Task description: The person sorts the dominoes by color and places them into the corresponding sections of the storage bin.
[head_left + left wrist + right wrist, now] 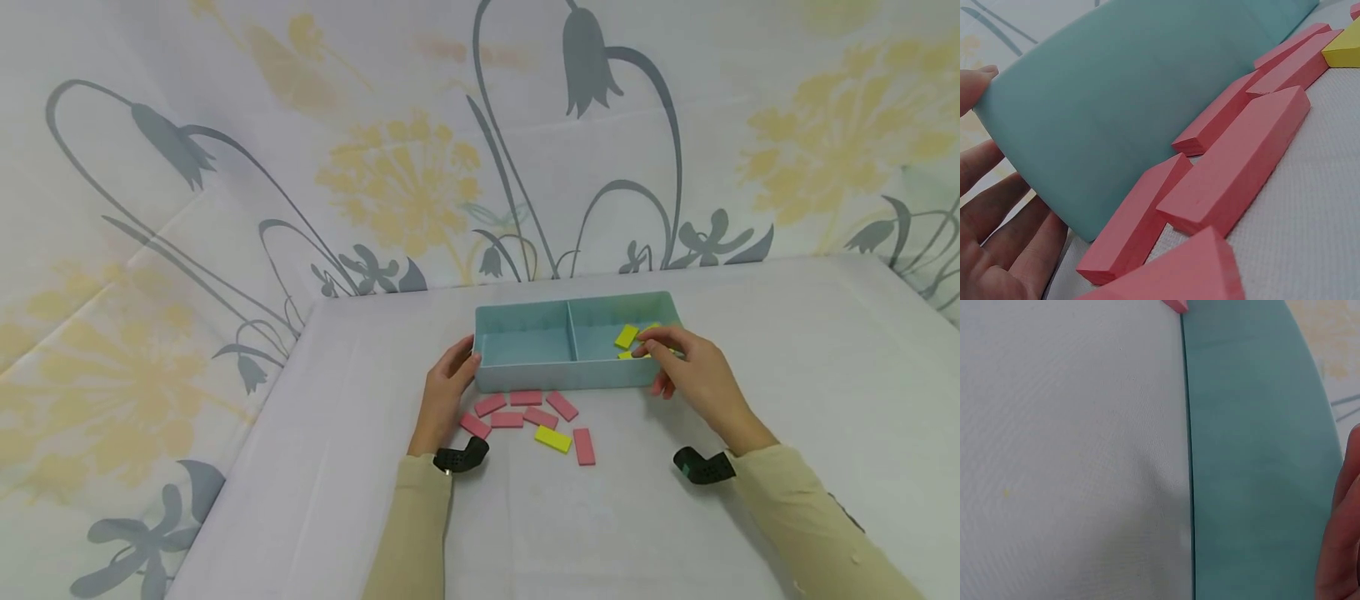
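A pale blue-green tray (525, 377) with two compartments stands on the table. My left hand (446, 390) holds its left end, thumb at the near corner and the other fingers along the end wall. My right hand (693, 371) is over the right compartment, thumb and forefinger close together among several yellow blocks (626, 336). I cannot tell whether a block is between those fingertips. The left compartment holds nothing. In front of the tray lie several flat pink blocks (507, 420) and one yellow block (552, 439).
White cloth (600, 533) covers the table. Behind it hangs a flower-patterned curtain (420, 75). A divider (571, 331) splits the tray. Some pink blocks lie right against the tray's front wall (1104, 112), close to my left hand.
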